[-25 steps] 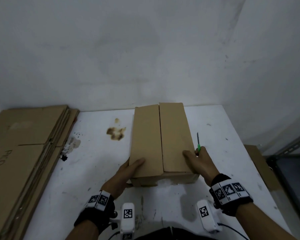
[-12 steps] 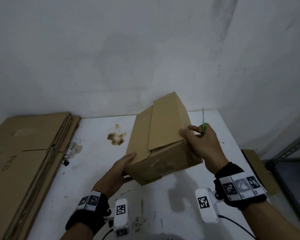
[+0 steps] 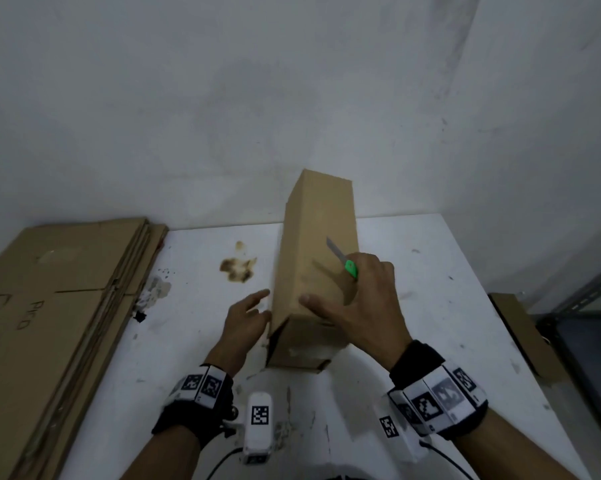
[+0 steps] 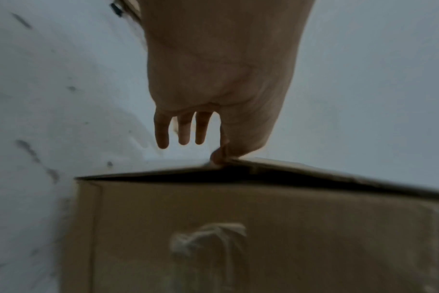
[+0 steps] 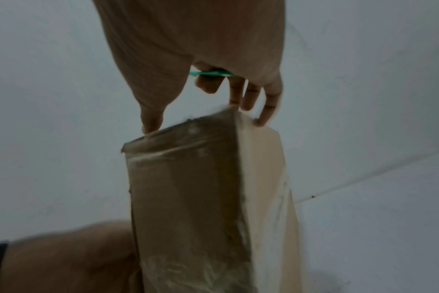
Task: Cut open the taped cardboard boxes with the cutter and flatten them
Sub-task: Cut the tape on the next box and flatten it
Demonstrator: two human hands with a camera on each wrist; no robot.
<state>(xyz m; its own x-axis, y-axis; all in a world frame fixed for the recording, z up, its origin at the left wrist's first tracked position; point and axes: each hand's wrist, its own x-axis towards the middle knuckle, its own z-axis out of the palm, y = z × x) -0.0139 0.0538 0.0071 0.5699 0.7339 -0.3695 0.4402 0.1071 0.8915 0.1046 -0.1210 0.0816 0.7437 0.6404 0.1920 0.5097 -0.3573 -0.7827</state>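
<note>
Head view: box (image 3: 313, 271) on edge between hands, right hand (image 3: 365, 306) holding cutter (image 3: 344, 259).

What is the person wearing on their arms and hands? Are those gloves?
No gloves: both hands are bare. Each wrist has a black band wrapped with white tiles printed with black-and-white square codes. A small white camera box with its own square code sticks out from each band, and a thin black cable runs back from it. No sleeves show.
</note>
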